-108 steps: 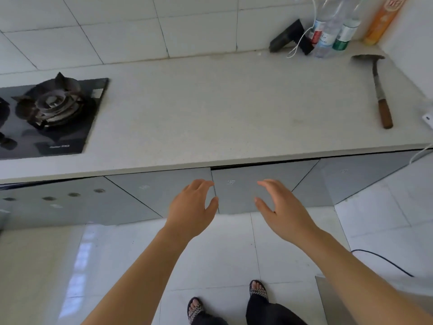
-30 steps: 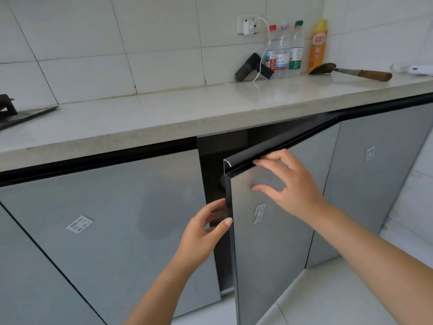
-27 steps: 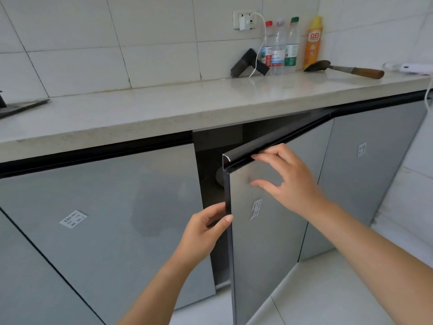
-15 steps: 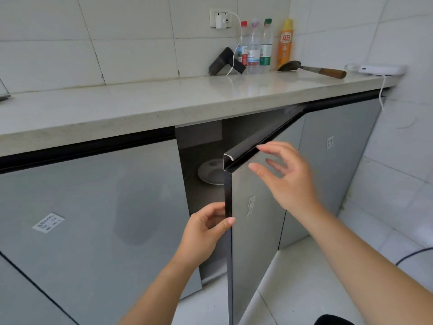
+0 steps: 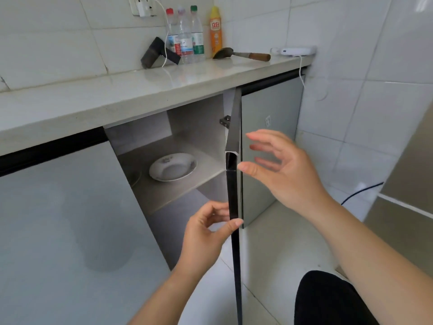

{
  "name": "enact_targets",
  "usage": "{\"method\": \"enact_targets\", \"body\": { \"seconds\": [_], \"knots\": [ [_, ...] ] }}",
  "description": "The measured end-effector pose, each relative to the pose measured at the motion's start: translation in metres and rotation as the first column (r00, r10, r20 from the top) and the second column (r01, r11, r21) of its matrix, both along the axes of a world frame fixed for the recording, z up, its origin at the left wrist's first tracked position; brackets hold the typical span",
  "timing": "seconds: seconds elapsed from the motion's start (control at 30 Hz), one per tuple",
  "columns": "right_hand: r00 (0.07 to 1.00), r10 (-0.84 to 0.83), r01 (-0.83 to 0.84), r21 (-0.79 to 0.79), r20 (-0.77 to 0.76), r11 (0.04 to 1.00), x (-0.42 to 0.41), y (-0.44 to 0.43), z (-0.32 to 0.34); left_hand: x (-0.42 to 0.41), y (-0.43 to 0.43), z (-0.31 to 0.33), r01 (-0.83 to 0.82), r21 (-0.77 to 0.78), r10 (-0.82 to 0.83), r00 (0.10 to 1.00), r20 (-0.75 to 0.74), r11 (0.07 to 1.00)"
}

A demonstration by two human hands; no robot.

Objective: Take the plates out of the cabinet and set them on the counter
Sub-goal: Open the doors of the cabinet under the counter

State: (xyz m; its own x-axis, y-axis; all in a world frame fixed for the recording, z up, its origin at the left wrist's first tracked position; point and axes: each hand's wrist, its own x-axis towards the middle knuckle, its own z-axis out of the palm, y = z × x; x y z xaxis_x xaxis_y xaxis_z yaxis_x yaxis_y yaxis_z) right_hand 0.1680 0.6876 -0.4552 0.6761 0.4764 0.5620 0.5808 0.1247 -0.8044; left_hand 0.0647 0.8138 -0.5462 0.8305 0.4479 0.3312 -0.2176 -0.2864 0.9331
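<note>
White tiled walls (image 5: 58, 43) rise behind a pale counter (image 5: 112, 97) that runs from near left to far right. Under it stand grey cabinet fronts, and one door (image 5: 235, 207) stands swung out, seen nearly edge-on. Inside the open cabinet (image 5: 199, 123) a grey shelf (image 5: 164, 195) carries a single white plate (image 5: 173, 167) with a small floral print, lying flat toward the shelf's back. On the counter's far end sit three bottles (image 5: 186, 36), a yellow bottle (image 5: 215, 31), a trowel (image 5: 241, 55) with a wooden handle and a white device (image 5: 295, 51). The left hand (image 5: 206, 238) grasps the door's near edge, thumb on the outer face and fingers curled behind. The right hand (image 5: 281, 170) hangs released, fingers spread, just right of the door's top corner, with the thumb tip close by the edge; whether it touches I cannot tell.
</note>
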Motion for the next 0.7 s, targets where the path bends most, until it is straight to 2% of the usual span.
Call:
{"method": "enact_targets", "body": {
  "seconds": [0.3,0.6,0.7],
  "knots": [
    [0.986,-0.164,0.164,0.033,0.004,0.986,0.003,-0.065,0.010,0.040,-0.061,0.004,0.058,0.068,-0.057,0.998,-0.017,0.996],
    [0.933,-0.361,0.360,-0.045,-0.012,0.932,0.027,-0.116,0.011,0.088,-0.117,0.005,0.111,0.200,-0.118,0.993,0.022,0.974],
    [0.919,-0.395,0.393,-0.059,-0.022,0.918,0.039,-0.128,0.012,0.103,-0.131,0.004,0.147,0.192,-0.152,0.988,0.010,0.970]
  ]
}}
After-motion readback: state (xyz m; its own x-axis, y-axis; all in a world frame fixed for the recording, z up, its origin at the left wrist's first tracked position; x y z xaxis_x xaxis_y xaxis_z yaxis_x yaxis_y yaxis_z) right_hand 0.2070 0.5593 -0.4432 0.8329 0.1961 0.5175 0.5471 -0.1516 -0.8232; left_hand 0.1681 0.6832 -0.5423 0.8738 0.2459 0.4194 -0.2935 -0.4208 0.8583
